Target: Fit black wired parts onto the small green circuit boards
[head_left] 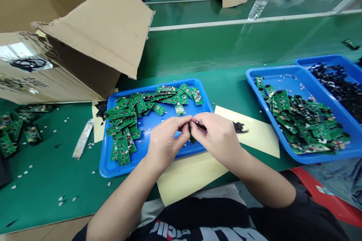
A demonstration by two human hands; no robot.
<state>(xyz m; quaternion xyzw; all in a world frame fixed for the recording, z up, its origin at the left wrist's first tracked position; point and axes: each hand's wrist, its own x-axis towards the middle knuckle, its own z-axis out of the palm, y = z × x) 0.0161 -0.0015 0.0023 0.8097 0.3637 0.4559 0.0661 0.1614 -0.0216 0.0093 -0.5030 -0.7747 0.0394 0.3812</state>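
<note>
My left hand point(169, 137) and my right hand point(217, 135) meet fingertip to fingertip over the right part of a blue tray point(154, 158). Both are closed in a pinch. Between them shows a bit of a small green circuit board point(192, 138), mostly covered by the fingers. A dark sliver is visible among the right fingers, too hidden to name. Many similar circuit boards point(121, 113) lie in the tray, heaped at its left and back. Just beyond my right hand, small black parts point(240, 127) rest on a sheet of yellowish paper point(260, 137).
At right, another blue tray point(254, 79) holds a heap of boards with black pieces; behind it a tray of black parts point(336, 83). A cardboard box point(113, 26) stands back left. Loose boards point(13, 131) and a clear packet point(83, 139) lie left. A bottle point(263, 0) leans behind.
</note>
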